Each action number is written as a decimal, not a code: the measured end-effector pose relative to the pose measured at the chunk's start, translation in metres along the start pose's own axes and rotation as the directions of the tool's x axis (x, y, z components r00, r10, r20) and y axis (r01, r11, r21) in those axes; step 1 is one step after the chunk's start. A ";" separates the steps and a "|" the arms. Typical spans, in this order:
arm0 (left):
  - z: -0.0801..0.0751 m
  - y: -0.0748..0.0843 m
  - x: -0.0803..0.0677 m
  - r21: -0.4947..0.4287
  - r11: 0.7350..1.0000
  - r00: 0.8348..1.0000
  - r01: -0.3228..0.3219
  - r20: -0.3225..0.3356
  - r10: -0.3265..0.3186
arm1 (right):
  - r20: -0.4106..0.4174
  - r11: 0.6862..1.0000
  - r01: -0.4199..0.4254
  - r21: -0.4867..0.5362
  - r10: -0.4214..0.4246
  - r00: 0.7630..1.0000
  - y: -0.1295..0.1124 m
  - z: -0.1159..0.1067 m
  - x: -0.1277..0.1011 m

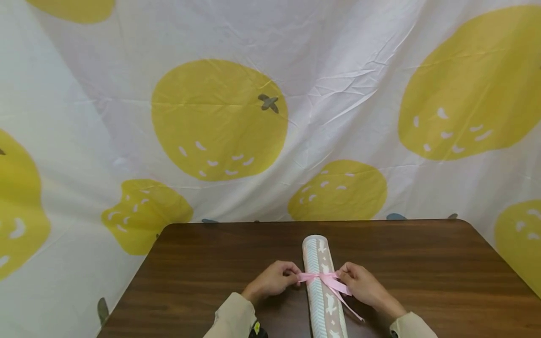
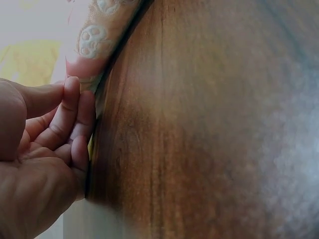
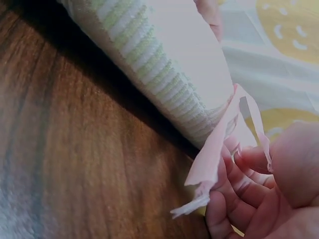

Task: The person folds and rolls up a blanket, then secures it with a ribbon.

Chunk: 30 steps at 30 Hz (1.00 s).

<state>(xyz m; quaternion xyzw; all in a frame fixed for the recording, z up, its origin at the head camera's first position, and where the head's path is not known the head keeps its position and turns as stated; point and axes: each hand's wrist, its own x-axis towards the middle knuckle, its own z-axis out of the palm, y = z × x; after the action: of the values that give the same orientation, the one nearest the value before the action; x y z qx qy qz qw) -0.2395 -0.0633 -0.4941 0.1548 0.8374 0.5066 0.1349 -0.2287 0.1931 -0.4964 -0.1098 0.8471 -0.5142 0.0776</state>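
Note:
A rolled patterned mat or cloth (image 1: 318,300) lies lengthwise on the table, with pale zigzag and beige animal-print bands. Round its middle runs a pink ribbon (image 1: 327,277) tied in a bow, its loose tails hanging to the right. My left hand (image 1: 272,280) pinches the bow's left loop between thumb and fingertips. On the other side my right hand (image 1: 362,284) pinches the right loop. In the right wrist view, ribbon tails (image 3: 207,164) drape beside the right hand's fingers. The left wrist view shows thumb and index finger meeting at the roll's side; the ribbon there is mostly hidden.
The dark wooden table (image 1: 203,263) has rounded far corners. Behind it hangs a white curtain (image 1: 236,202) printed with big yellow fruit, reaching the table's back edge.

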 end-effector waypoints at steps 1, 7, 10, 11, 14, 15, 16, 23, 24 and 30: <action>0.000 0.000 0.000 -0.004 1.000 1.000 0.002 -0.001 -0.002 | -0.006 1.000 -0.012 0.001 0.012 1.000 0.000 0.000 0.000; 0.003 0.003 0.002 -0.035 0.999 1.000 0.003 -0.017 -0.004 | -0.044 0.999 -0.052 0.013 0.052 0.998 0.000 0.002 -0.001; 0.003 0.003 0.003 -0.045 0.999 1.000 -0.001 -0.024 0.000 | -0.054 0.999 -0.049 0.016 0.050 0.997 -0.001 0.003 -0.001; 0.003 0.003 0.003 -0.046 0.999 1.000 -0.003 -0.027 0.002 | -0.055 0.999 -0.046 0.019 0.047 0.997 -0.002 0.003 -0.001; 0.003 0.002 0.005 -0.042 0.999 0.999 -0.009 -0.034 0.007 | -0.057 0.999 -0.023 0.037 0.025 0.998 -0.002 0.003 0.000; 0.003 0.001 0.005 -0.034 0.999 0.999 -0.011 -0.039 0.010 | -0.058 0.999 -0.006 0.047 0.009 0.998 -0.002 0.002 0.001; 0.002 0.001 0.005 -0.021 1.000 0.999 -0.013 -0.043 0.012 | -0.062 0.998 0.006 0.058 -0.002 0.998 -0.001 0.002 0.001; -0.010 0.000 -0.001 0.078 0.995 0.993 -0.055 -0.102 0.063 | -0.105 1.000 0.007 0.030 -0.003 0.994 -0.002 -0.003 0.004; -0.014 0.000 -0.003 0.101 0.993 0.991 -0.064 -0.111 0.075 | -0.107 1.000 0.005 0.022 -0.002 0.994 -0.003 -0.005 0.004; -0.043 -0.002 -0.024 0.311 0.945 0.974 -0.105 -0.161 0.161 | -0.129 1.000 0.024 -0.017 -0.025 0.991 -0.009 -0.025 -0.001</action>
<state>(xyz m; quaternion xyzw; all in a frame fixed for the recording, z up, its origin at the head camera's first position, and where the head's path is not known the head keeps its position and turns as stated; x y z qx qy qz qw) -0.2348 -0.1086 -0.4749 0.1822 0.9010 0.3937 -0.0028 -0.2330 0.2110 -0.4771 -0.0871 0.8528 -0.5147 0.0153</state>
